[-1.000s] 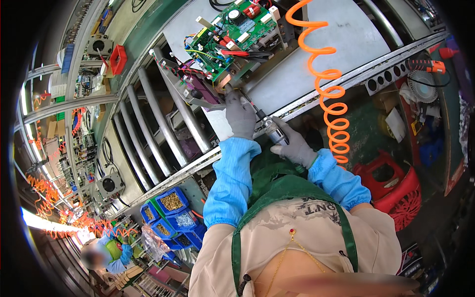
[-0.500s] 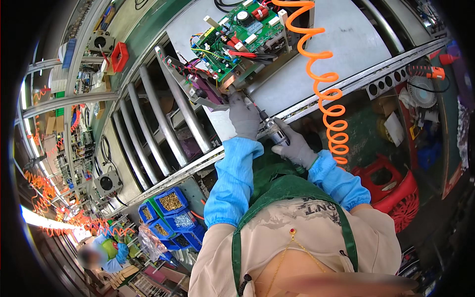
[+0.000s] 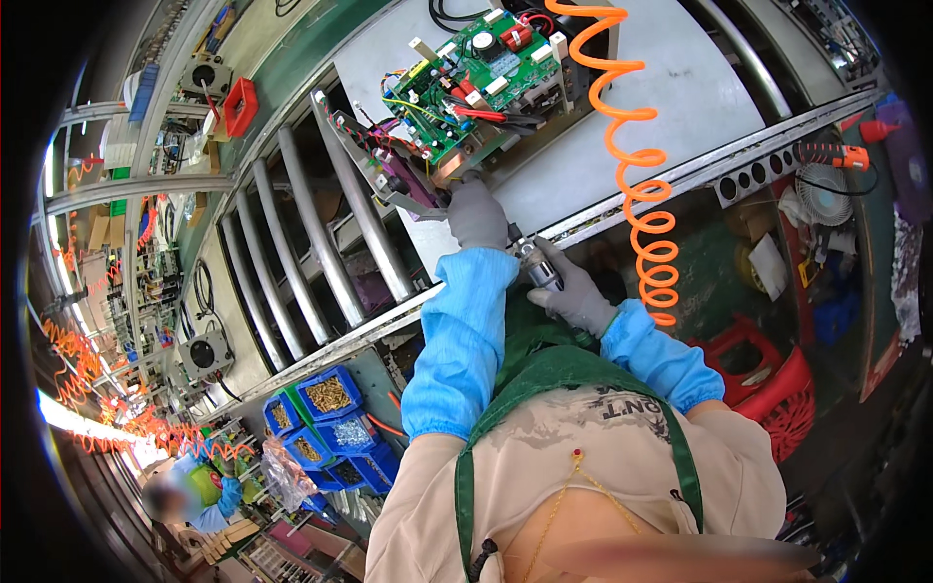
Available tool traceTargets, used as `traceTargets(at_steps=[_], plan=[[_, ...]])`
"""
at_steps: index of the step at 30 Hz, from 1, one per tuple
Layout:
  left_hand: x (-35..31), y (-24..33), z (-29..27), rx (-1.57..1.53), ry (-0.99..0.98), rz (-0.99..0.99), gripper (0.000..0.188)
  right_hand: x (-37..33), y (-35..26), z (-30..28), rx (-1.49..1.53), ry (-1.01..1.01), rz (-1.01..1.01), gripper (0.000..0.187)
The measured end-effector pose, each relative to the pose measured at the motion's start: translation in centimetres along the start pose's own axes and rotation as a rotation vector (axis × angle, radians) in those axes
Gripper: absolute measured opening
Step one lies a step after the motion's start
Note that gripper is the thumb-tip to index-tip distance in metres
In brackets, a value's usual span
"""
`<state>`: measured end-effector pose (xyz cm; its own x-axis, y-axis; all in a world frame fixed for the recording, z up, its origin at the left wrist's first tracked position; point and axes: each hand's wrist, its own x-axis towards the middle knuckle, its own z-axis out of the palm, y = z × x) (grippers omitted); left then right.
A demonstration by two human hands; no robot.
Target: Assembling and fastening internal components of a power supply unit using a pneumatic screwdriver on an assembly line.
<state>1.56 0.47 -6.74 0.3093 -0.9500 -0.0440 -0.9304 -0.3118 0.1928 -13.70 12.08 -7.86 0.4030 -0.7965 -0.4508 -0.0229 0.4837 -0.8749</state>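
A green circuit board (image 3: 530, 73), crowded with white connectors, red components and red and black wires, sits above a pale grey metal plate (image 3: 680, 92); a copper-coloured strip (image 3: 453, 167) shows at the board's near left corner, with a purple part (image 3: 416, 177) just left of it. The person's left hand (image 3: 476, 216), in a grey glove, reaches up to that corner of the board, its fingers bent in beside the strip; their tips are largely hidden, so whether they grip anything or only touch cannot be told. The right hand (image 3: 580, 293), gloved alike, is nearer the person than the board and off to its right; its fingers are wrapped around a silver-bodied power screwdriver (image 3: 540, 267), whose front end points toward the left hand and the board, its tip not visible. An orange coiled hose (image 3: 653, 187) hangs to the right of the board; steel rollers (image 3: 364, 228) lie to its left; blue bins (image 3: 342, 430) of small hardware stand well below the board on the left, a red plastic chair (image 3: 792, 389) far below on its right.
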Motion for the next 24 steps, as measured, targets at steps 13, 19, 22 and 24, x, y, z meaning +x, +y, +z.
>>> traceTargets(at_steps=[13,19,22,24], plan=[[0.4,-0.1,0.7,-0.012,-0.027,-0.037,0.022,-0.1,-0.6,-0.8,-0.072,-0.014,0.047,0.086],[-1.3,-0.6,-0.2,-0.145,-0.087,0.061,0.035,-1.9,-0.5,-4.3,-0.058,-0.126,0.153,0.082],[-3.6,-1.4,-0.6,-0.299,0.038,0.139,0.044,-3.9,0.9,-7.3,-0.271,-0.002,0.017,0.075],[-4.4,-2.2,0.2,-0.351,0.098,0.151,0.048,-4.8,0.1,-8.7,-0.400,0.055,-0.005,0.072]])
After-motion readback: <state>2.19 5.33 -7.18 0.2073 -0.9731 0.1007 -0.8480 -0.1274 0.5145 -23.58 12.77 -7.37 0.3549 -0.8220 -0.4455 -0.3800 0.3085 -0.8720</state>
